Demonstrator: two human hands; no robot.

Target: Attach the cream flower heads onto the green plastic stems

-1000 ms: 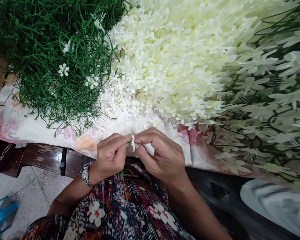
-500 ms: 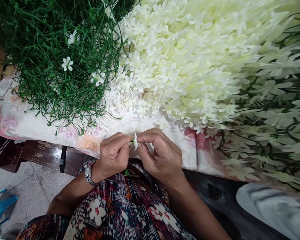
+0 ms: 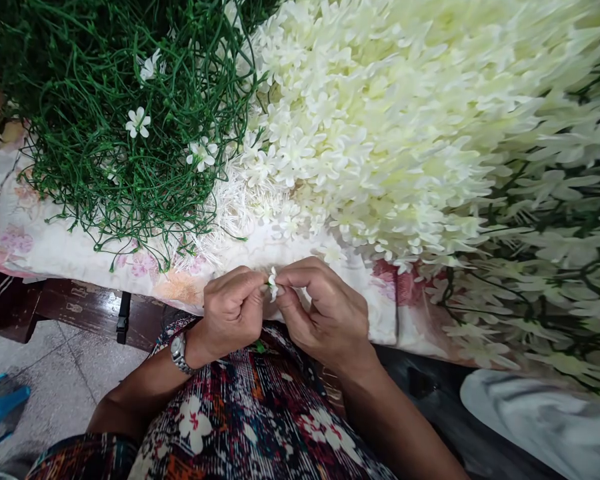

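Observation:
My left hand point(image 3: 234, 305), with a watch on its wrist, pinches a green artificial stem whose tip barely shows between thumb and forefinger. Just right of it, my right hand point(image 3: 330, 313) pinches a small white artificial flower point(image 3: 273, 283) by its face. The flower sits on the stem end between both sets of fingertips, its petals seen nearly edge-on. How firmly it sits on the stem is hidden. Beyond my hands lie a heap of green artificial stems point(image 3: 105, 147) at left and a large pile of white flower heads point(image 3: 380, 133) at right.
A floral cloth point(image 3: 260, 253) covers the work surface. White thread-like stamens point(image 3: 230, 207) lie between the piles. Finished-looking flower sprays point(image 3: 555, 247) spread at far right. A blue plastic object point(image 3: 3, 407) stands on the floor, lower left, and pale fabric point(image 3: 530, 420) lies lower right.
The white flower has turned slightly, showing more of its petals. Both hands keep their pinch, nearly in place, while the view has shifted a little.

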